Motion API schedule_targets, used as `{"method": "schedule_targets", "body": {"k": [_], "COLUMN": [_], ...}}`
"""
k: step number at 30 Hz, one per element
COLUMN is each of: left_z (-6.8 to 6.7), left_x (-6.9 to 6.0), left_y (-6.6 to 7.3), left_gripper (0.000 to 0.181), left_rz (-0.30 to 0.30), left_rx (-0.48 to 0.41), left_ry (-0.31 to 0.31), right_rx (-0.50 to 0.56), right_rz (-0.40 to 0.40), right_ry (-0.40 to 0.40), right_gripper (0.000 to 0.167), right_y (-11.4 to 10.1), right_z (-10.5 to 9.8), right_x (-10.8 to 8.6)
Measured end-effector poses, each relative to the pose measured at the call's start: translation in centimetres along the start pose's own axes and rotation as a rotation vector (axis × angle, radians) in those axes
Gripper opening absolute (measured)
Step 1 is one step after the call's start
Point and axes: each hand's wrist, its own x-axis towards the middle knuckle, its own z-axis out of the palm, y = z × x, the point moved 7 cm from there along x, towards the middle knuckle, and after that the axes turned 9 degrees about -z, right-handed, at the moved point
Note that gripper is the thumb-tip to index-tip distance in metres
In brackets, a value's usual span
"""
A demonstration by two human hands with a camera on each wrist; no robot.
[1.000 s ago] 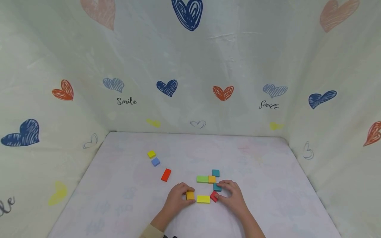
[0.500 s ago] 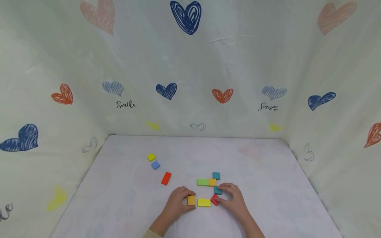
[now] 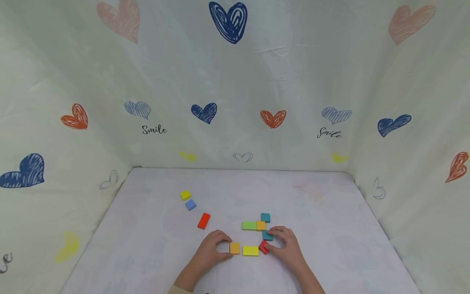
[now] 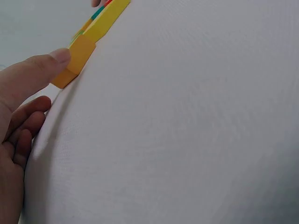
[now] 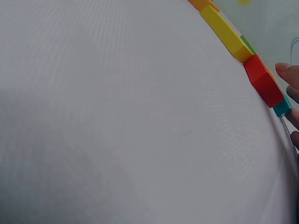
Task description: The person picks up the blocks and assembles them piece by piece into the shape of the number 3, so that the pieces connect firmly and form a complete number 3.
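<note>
In the head view, my left hand (image 3: 208, 253) is left of an orange block (image 3: 234, 248), its fingers and thumb spread around the block's left corners. The left wrist view has the thumb over the orange block's (image 4: 80, 53) near face; whether it touches is unclear. My right hand (image 3: 288, 247) has a fingertip at the lower teal block (image 3: 267, 235) and its thumb beside a tilted red block (image 3: 263, 247). A yellow block (image 3: 250, 251) lies between the orange and red blocks. In the right wrist view, the red block (image 5: 264, 81) stands near the fingertips.
Above the yellow block, a green block (image 3: 249, 226) adjoins a smaller orange one (image 3: 261, 226), with another teal block (image 3: 265, 217) behind. Farther left lie a red rectangular block (image 3: 203, 221), a blue block (image 3: 190, 204) and a small yellow block (image 3: 185, 195).
My left hand has loosened from the orange block and drawn back a little to the left. The right hand and the blocks look nearly unmoved; the head view has shifted slightly.
</note>
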Motion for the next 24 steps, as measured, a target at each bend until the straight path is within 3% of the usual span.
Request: {"method": "schedule_targets", "body": {"k": [6,24], "left_z": [-0.55,-0.15], "left_x": [-0.14,-0.06], "left_y": [-0.41,-0.28], "left_gripper": [0.029,0.025], "left_rz": [0.0,0.029], "left_rx": [-0.009,0.001], "left_ry": [0.001,0.002], "right_rx": [-0.014,-0.006], "right_rz": [-0.013,-0.032], "right_ry": [0.003,0.007], "right_gripper": [0.037,0.036], "right_y": [0.17,-0.18], "right_z": [0.12,-0.05], "right_x": [0.02,-0.16]}}
